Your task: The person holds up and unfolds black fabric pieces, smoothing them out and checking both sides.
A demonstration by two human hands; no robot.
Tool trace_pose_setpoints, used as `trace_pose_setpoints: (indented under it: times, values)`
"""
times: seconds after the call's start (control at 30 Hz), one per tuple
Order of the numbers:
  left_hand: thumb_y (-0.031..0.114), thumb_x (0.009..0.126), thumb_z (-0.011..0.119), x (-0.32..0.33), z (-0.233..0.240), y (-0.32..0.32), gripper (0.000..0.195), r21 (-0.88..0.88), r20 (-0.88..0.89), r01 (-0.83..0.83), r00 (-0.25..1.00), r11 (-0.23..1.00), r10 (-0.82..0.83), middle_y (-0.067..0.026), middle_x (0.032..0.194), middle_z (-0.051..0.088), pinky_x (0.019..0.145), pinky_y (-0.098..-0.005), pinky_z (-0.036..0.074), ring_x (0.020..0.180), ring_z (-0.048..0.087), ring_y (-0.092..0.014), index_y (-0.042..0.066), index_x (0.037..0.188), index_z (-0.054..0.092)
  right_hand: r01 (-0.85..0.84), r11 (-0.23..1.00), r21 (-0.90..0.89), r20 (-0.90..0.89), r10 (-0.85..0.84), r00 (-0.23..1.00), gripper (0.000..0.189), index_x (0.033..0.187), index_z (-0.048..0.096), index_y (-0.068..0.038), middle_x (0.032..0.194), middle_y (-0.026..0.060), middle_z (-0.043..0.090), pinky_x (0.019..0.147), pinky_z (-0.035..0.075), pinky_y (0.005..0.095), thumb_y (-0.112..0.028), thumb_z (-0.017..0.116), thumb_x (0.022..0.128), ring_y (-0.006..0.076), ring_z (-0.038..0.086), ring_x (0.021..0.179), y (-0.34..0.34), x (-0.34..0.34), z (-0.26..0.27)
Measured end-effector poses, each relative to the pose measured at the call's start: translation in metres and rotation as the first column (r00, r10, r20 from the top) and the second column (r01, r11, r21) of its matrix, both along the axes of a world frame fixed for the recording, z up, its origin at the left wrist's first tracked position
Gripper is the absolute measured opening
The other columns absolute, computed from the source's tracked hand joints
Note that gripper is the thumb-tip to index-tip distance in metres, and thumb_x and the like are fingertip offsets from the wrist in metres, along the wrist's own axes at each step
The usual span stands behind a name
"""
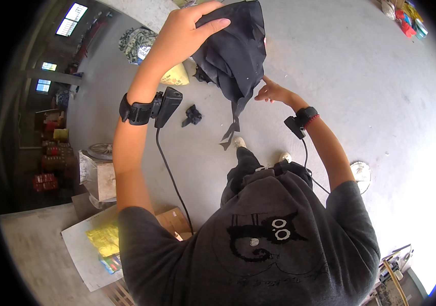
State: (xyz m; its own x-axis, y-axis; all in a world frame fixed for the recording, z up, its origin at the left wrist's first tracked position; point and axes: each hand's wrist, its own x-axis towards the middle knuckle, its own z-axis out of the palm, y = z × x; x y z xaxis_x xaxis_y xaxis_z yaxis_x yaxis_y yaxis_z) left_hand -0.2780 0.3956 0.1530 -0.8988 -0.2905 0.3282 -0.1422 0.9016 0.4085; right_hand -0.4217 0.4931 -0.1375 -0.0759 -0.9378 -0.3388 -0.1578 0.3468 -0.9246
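Raised at the top of the view, my left hand point(181, 40) grips a piece of black fabric point(235, 53) by its upper part, the thumb lying over it. The fabric hangs in loose folds and narrows downward into thin torn-looking strips point(235, 118). My right hand point(273, 91) is beside the fabric's lower right edge, index finger stretched out and the other fingers partly curled. Its index fingertip meets or nearly meets the edge; I see nothing held in it. A small crumpled black scrap point(192, 116) lies on the concrete floor point(329, 76) below the left hand.
Behind the left hand lie a yellow sack point(176, 75) and a camouflage-patterned bundle point(135, 42). A cardboard box point(173, 219) and a white board point(84, 248) are at lower left. A round metal object point(361, 176) rests on the right. Cables run from both wrist devices.
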Motion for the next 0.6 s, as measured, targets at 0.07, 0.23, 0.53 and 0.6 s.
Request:
trace_pose_setpoints:
  times: [0.07,0.23,0.53,0.6]
  values:
    - [0.026,0.082,0.064,-0.002,-0.003,0.003,0.038,-0.037,-0.007,0.004,1.000,0.999,-0.004,-0.0059,0.091,0.065,0.076,-0.0233,0.044,0.080,0.058,-0.011,0.000,0.109,0.058,0.065,0.987,-0.147,0.058,-0.057,0.997,0.092,0.140,0.012,-0.007,0.115,0.0125,0.053,0.072,0.048,0.0309,-0.021,0.070,0.070,0.0226,0.054,0.099,-0.006,-0.009,-0.024]
    - [0.013,0.080,0.060,-0.004,0.009,0.015,0.030,-0.014,-0.023,-0.022,1.000,1.000,0.022,-0.0186,0.099,0.063,0.079,-0.0352,0.047,0.089,0.062,-0.029,0.000,0.107,0.057,0.050,0.944,-0.326,0.217,0.023,0.976,0.087,0.140,0.017,-0.007,0.126,0.0127,0.044,0.094,0.037,0.0338,-0.011,0.065,0.067,0.0220,0.044,0.115,-0.004,-0.005,-0.030]
    - [0.029,0.081,0.064,-0.027,-0.004,-0.062,0.038,-0.344,0.099,-0.132,0.979,0.930,0.176,-0.0048,0.087,0.065,0.072,-0.0242,0.045,0.077,0.058,-0.011,0.001,0.107,0.058,-0.124,0.956,-0.267,0.452,0.238,0.860,0.076,0.136,0.025,0.001,0.125,0.0102,0.046,0.094,0.036,0.0304,-0.012,0.063,0.072,0.0176,0.046,0.109,-0.011,0.010,-0.030]
    - [0.029,0.081,0.064,-0.031,-0.012,-0.087,0.037,-0.203,0.126,-0.143,0.977,0.969,0.171,-0.0053,0.085,0.064,0.071,-0.0247,0.045,0.075,0.058,-0.011,0.002,0.106,0.058,-0.114,0.952,-0.283,0.421,0.230,0.877,0.069,0.130,0.036,0.003,0.118,0.0100,0.051,0.089,0.039,0.0292,-0.019,0.068,0.074,0.0171,0.049,0.105,-0.005,0.022,-0.001]
